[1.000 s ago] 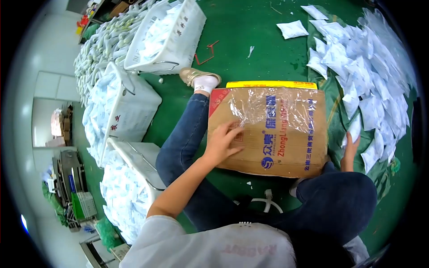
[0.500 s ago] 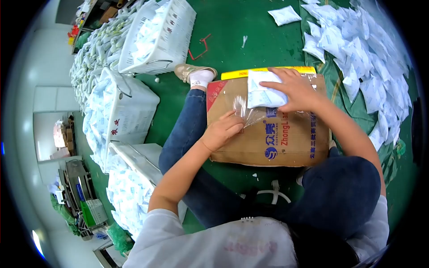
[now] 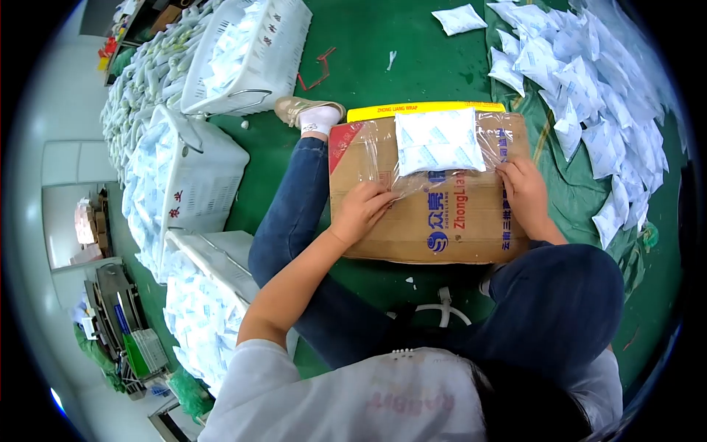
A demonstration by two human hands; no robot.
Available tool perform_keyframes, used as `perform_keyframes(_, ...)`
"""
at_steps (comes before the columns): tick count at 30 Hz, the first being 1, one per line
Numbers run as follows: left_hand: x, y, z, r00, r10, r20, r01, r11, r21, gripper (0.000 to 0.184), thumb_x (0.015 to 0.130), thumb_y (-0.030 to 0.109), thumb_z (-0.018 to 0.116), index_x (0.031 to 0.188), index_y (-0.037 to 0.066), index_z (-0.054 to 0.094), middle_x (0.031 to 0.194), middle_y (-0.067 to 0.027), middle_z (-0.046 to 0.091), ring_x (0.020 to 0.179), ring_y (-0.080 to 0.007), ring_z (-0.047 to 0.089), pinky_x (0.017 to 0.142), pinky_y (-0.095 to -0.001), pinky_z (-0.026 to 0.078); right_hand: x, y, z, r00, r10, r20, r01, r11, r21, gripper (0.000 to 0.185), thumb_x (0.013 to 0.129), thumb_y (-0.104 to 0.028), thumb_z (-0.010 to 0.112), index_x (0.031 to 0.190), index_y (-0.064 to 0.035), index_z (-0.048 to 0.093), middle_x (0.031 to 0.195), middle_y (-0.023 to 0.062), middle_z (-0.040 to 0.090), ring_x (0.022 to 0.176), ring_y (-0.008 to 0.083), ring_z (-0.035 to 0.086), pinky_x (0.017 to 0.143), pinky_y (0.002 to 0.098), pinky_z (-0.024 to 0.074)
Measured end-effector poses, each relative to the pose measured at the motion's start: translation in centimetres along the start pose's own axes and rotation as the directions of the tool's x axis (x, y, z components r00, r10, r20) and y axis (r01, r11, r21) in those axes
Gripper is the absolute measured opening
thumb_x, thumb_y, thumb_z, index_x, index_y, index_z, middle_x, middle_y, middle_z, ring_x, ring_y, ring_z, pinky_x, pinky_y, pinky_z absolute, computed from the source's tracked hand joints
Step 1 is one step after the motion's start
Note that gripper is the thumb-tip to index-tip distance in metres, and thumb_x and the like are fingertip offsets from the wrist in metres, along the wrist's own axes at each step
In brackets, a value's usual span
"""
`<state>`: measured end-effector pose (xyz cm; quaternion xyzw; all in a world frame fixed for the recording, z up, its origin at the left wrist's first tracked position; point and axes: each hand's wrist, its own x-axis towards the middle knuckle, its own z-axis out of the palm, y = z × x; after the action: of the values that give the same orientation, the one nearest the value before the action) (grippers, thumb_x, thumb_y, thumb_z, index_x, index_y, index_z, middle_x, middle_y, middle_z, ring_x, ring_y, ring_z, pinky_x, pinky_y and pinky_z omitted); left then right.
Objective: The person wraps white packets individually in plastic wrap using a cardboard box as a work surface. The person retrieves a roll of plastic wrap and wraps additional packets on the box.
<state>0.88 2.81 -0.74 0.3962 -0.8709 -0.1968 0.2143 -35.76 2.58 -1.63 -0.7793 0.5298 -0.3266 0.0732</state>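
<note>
A white packet with blue print point(image 3: 440, 142) lies flat on clear plastic film over the cardboard box point(image 3: 383, 236). Along the box's far edge is a yellow wrap box point(image 3: 412, 110). My left hand point(image 3: 361, 212) pinches the near left part of the film, fingers together. On the other side of the packet, my right hand point(image 3: 524, 193) has its fingertips closed on the film's near right part. The film reaches from the yellow box toward both hands.
Many white packets point(image 3: 604, 140) are heaped on a green sheet point(image 3: 545, 147) at the right. One packet point(image 3: 459, 20) lies apart on the green floor. White baskets point(image 3: 210, 177) filled with packets stand at the left, beside a pile of rolled pieces point(image 3: 147, 74).
My right hand brought a packet from the right-hand heap, laid it on the film and let go. It then moved to the film's right part. My left hand stays at the left part.
</note>
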Motion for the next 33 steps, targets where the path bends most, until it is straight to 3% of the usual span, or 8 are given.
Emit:
perform_keyframes(5,-0.5,0.8,-2.9,0.999,0.053,0.007,-0.053,0.998,0.041,0.023,0.079,0.004,0.071,0.101,0.008,0.069,0.096,-0.0094,0.063,0.087,-0.0297,0.063,0.074,-0.0383,0.052,-0.4,2.2,-4.0,0.916,-0.155,0.371,0.118,0.986,0.121,0.005,0.080,-0.004,0.063,0.083,-0.0034,0.058,0.083,0.0137,0.056,0.080,0.0360,0.057,0.068,0.0440,0.0463)
perform_keyframes(11,-5.7,6.4,-8.3,0.942,0.246,0.229,-0.241,0.969,-0.050,0.023,0.079,0.007,0.070,0.102,0.009,0.069,0.094,-0.0096,0.062,0.083,-0.0286,0.064,0.069,-0.0385,0.054,1.4,-0.3,-16.6,0.397,-0.313,0.863,-0.060,0.929,0.364,0.011,0.081,-0.008,0.066,0.082,-0.0028,0.057,0.078,0.0142,0.055,0.081,0.0346,0.058,0.067,0.0442,0.0470)
perform_keyframes(16,3.7,9.5,-4.1,0.993,0.097,0.066,-0.075,0.957,-0.280,0.012,0.092,0.014,0.063,0.098,0.004,0.064,0.116,-0.0166,0.056,0.111,-0.0363,0.054,0.092,-0.0409,0.045,7.5,-3.9,-11.7,0.701,-0.445,0.557,0.291,0.892,0.345,0.009,0.084,-0.008,0.065,0.087,-0.0031,0.058,0.084,0.0138,0.054,0.079,0.0356,0.057,0.067,0.0417,0.0469)
perform_keyframes(18,9.1,7.0,2.1,0.995,0.091,-0.045,-0.100,0.836,-0.539,0.017,0.096,0.018,0.056,0.099,0.001,0.060,0.112,-0.0157,0.056,0.113,-0.0359,0.051,0.095,-0.0409,0.042,8.8,-3.9,-5.1,0.793,-0.435,0.428,0.219,0.857,0.466,0.007,0.086,-0.006,0.062,0.089,-0.0031,0.057,0.086,0.0127,0.054,0.079,0.0341,0.057,0.067,0.0400,0.0466)
perform_keyframes(19,11.0,5.3,4.3,0.986,0.027,0.163,0.079,0.792,-0.606,0.018,0.096,0.019,0.056,0.101,0.001,0.058,0.107,-0.0154,0.057,0.105,-0.0344,0.055,0.091,-0.0396,0.044,8.5,-2.1,-1.0,0.856,-0.329,0.399,0.119,0.876,0.467,0.005,0.087,-0.007,0.061,0.090,-0.0032,0.059,0.087,0.0131,0.056,0.081,0.0331,0.059,0.069,0.0394,0.0474)
perform_keyframes(28,14.3,3.1,6.5,0.970,-0.243,0.014,0.234,0.914,-0.331,0.015,0.093,0.016,0.057,0.095,0.002,0.062,0.093,-0.0198,0.063,0.088,-0.0391,0.061,0.076,-0.0443,0.048,6.7,-3.5,0.5,0.897,0.252,0.363,-0.362,0.890,0.276,0.023,0.083,-0.022,0.071,0.099,-0.0066,0.068,0.088,0.0136,0.070,0.080,0.0299,0.068,0.070,0.0381,0.0523)
perform_keyframes(30,13.8,2.8,7.1,0.969,-0.206,-0.139,0.154,0.935,-0.319,0.016,0.093,0.015,0.057,0.097,0.002,0.063,0.095,-0.0202,0.063,0.089,-0.0399,0.061,0.077,-0.0448,0.049,3.4,-2.9,0.4,0.964,-0.191,0.184,0.147,0.962,0.228,0.038,0.080,-0.018,0.072,0.116,-0.0081,0.064,0.111,0.0157,0.067,0.100,0.0317,0.065,0.087,0.0400,0.0512)
perform_keyframes(33,13.9,2.5,7.4,0.963,-0.268,-0.021,0.251,0.925,-0.286,0.019,0.093,0.014,0.055,0.104,0.001,0.063,0.099,-0.0186,0.064,0.094,-0.0381,0.062,0.083,-0.0428,0.050,2.7,-5.0,-1.2,0.853,-0.415,0.317,0.426,0.904,0.037,0.058,0.078,-0.016,0.073,0.132,-0.0117,0.054,0.134,0.0166,0.055,0.118,0.0352,0.056,0.100,0.0414,0.0454)
